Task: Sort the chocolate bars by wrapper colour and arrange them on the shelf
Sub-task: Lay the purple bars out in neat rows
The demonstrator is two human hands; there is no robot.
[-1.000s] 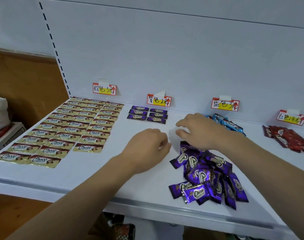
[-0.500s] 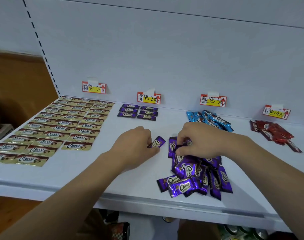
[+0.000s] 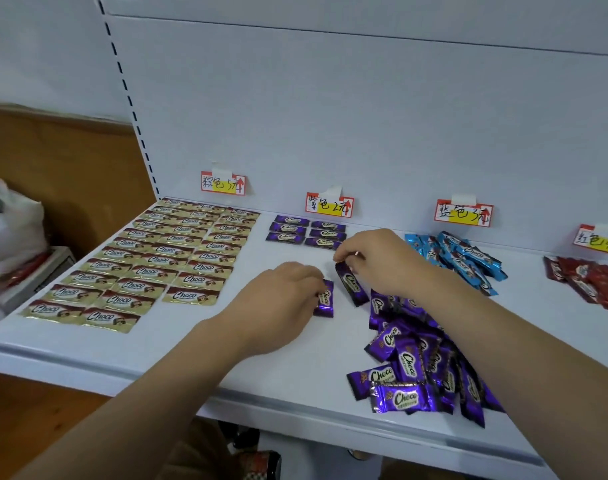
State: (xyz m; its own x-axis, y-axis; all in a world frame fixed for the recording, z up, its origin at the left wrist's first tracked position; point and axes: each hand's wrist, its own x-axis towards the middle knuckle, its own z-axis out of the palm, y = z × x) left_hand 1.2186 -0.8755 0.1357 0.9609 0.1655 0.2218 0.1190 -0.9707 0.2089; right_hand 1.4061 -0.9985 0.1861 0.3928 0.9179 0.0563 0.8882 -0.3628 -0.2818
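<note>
At the far left, off the shelf's end, a white plastic bag (image 3: 8, 223) is sitting beside a wooden wall. The white shelf (image 3: 87, 344) is running left to right, its front lip crossing low in the view. The gold bars (image 3: 164, 258) are lying flat in neat rows from the back panel almost to the front lip, under the first price tag (image 3: 222, 183). Bare shelf is lying open between that block and the hands, and forward to the lip. Six purple bars (image 3: 307, 233) are lying in two short columns at the back, under the second tag (image 3: 329, 204). The left hand (image 3: 278, 303) is curling its fingers onto a small purple bar (image 3: 325, 299) that is lying on the shelf. Just beside it, the right hand (image 3: 378, 261) is pinching one end of another purple bar (image 3: 351, 284), tilted, its lower end near the shelf. A loose purple heap (image 3: 423, 368) is reaching toward the front lip. Farther right, a blue heap (image 3: 458, 261) and a red heap (image 3: 590, 278) are lying near the back.
</note>
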